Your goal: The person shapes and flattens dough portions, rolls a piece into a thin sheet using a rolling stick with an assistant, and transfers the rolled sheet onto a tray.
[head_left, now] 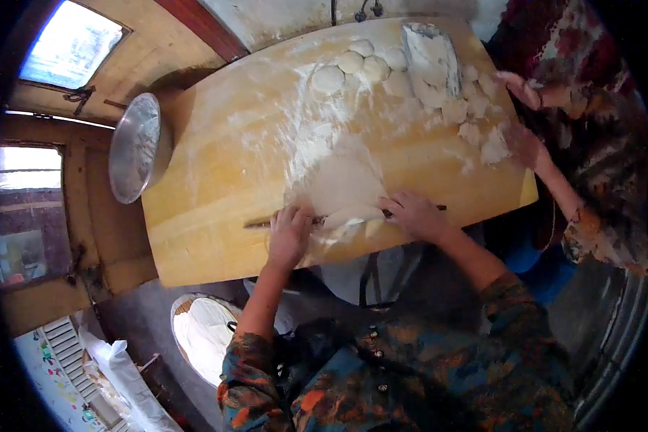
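Observation:
A thin dark rolling pin (258, 224) lies across the near side of the wooden board, both its ends sticking out past my hands. My left hand (289, 236) is closed over its left part, and my right hand (415, 214) is closed over its right part. Between them, a flap of dough covers the middle of the pin. The rest of the floured dough sheet (344, 180) spreads flat on the board beyond my hands. My fingertips are partly hidden under the hands.
Several round dough pieces (329, 79) and a floury bag (432, 61) lie on the far side of the board (216, 158). At right, another person's hands (527, 147) are beside dough scraps. A metal basin (135, 147) stands left; a round tray of dough sheets (203, 335) sits below.

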### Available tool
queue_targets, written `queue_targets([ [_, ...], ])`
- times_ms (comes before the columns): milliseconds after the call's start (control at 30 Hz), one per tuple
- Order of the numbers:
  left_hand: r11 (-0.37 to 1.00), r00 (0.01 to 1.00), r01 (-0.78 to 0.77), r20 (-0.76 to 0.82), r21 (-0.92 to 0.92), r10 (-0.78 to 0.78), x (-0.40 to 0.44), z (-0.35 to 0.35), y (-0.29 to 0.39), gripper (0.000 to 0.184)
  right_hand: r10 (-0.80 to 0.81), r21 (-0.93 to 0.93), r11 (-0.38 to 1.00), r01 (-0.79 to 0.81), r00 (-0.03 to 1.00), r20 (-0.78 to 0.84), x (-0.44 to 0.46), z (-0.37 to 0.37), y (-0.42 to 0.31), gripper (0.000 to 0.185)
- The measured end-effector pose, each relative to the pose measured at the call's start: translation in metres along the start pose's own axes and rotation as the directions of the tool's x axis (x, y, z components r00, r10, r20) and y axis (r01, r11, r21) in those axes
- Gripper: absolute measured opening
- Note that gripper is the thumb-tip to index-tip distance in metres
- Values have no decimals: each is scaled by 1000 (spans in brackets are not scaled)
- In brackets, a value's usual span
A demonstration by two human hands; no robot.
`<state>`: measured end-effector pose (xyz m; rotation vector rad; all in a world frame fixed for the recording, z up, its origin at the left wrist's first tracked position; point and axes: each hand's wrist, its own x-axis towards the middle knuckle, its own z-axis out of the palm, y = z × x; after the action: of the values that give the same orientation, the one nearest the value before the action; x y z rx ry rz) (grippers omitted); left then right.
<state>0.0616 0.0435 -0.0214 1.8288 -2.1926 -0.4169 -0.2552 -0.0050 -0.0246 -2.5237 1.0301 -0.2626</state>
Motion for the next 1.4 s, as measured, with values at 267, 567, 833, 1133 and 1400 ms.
queue_targets([
  [267,999,997,-49,67,-11,49,-33,-9,7,31,-188,-45,982,185,980,-73,-32,11,-10,37],
  [567,945,735,266,-594,-191,-327,-41,-7,-13,26,57,-51,997,-64,990,-127,-38,11,-55,35],
  [833,893,874,440,-183,-92,-449,-24,48,42,41,125,-34,989,-146,927,-354,-26,76,-95,39],
  [1133,444,877,356,130,-822,-463,7,29,66,21,133,-110,978,-176,938,-320,-26,76,-85,28],
  [1400,966,973,-222,91,130,212,-6,13,46,40,119,25,993,-117,981,-154,-22,58,-86,29],
])
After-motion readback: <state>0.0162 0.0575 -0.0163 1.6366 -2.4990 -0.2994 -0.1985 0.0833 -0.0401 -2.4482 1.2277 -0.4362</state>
